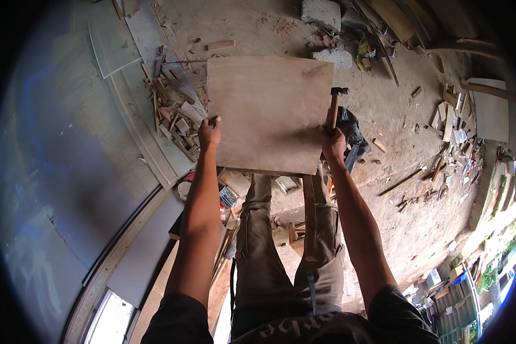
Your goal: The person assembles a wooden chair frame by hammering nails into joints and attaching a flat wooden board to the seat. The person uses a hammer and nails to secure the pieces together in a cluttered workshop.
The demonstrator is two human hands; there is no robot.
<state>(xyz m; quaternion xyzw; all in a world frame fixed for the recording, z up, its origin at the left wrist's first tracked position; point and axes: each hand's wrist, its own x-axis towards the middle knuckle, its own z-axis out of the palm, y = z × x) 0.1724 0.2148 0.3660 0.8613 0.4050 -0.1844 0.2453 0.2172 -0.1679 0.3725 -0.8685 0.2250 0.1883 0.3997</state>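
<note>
A flat, pale brown plywood panel (264,106) is held out in front of me, above my knees. My left hand (210,133) is closed on its left edge, with the thumb on the near face. My right hand (333,143) is closed round the wooden handle of a hammer (333,110) and also rests at the panel's right edge. The hammer's dark head points up and away, just beyond that edge. Fingers behind the panel are hidden.
Wood offcuts (180,125) lie heaped left of the panel, beside large leaning sheets (69,143). Behind the right hand is a black plastic bag (352,133). Concrete blocks (321,14) sit at the far side. More scrap wood (448,120) litters the dirt floor at right.
</note>
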